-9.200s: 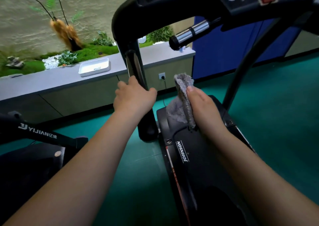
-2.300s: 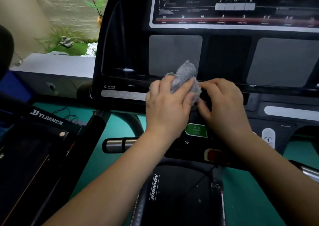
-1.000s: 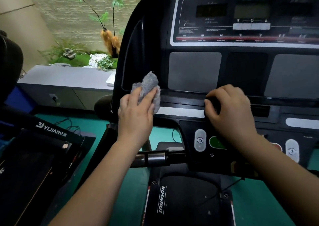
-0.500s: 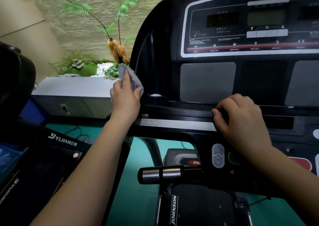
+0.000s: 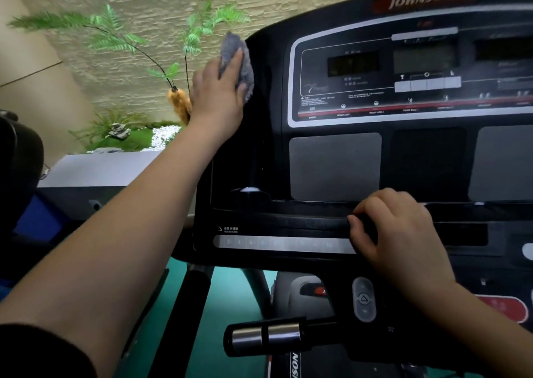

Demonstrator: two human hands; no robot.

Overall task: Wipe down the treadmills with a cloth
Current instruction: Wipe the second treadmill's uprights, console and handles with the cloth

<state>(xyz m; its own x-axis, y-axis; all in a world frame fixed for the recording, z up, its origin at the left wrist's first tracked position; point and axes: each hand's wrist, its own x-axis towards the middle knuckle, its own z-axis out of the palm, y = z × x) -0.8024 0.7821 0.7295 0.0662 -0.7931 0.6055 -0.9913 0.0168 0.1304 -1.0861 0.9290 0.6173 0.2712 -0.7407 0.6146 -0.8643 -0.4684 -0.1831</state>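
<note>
Cloth (image 5: 235,60) climbed the console's (image 5: 271,152) left edge.
The left hand (image 5: 217,94) gripped it bunched against the upper left corner, up from the ledge (image 5: 302,219) 1 second earlier; the right hand (image 5: 395,233) curled over that ledge. Display (image 5: 403,71) likely remained unwiped.

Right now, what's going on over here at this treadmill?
A person is wiping the machine's black console. Their left hand holds a grey cloth against the console's upper left edge, beside the display panel. Their right hand grips the ledge below the grey pads, fingers curled over it, apparently for support. Nothing touches the handlebar lower down.
</note>
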